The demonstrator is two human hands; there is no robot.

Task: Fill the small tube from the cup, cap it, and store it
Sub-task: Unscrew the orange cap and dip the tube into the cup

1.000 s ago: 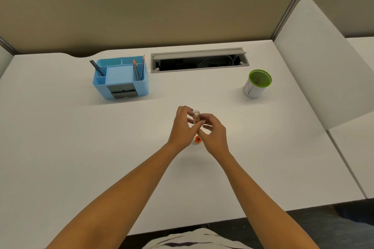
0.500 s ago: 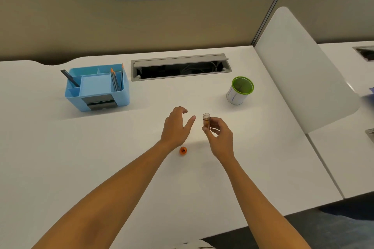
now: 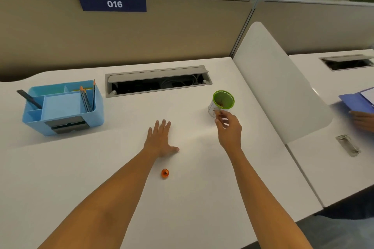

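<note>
A white cup with a green inside stands on the white desk at the right. My right hand is shut on the small clear tube, holding it upright right in front of the cup's near wall. The tube has no cap on it. Its orange cap lies on the desk between my forearms. My left hand rests flat on the desk with fingers spread, holding nothing.
A blue desk organiser with pencils stands at the left. An open cable hatch runs along the back. A white divider panel rises at the right; beyond it lie a blue folder and another person's hand.
My hands have parted. The right hand has carried the open tube rightward up to the cup. The left hand has let go and settled flat on the desk. The cap stays on the desk.
</note>
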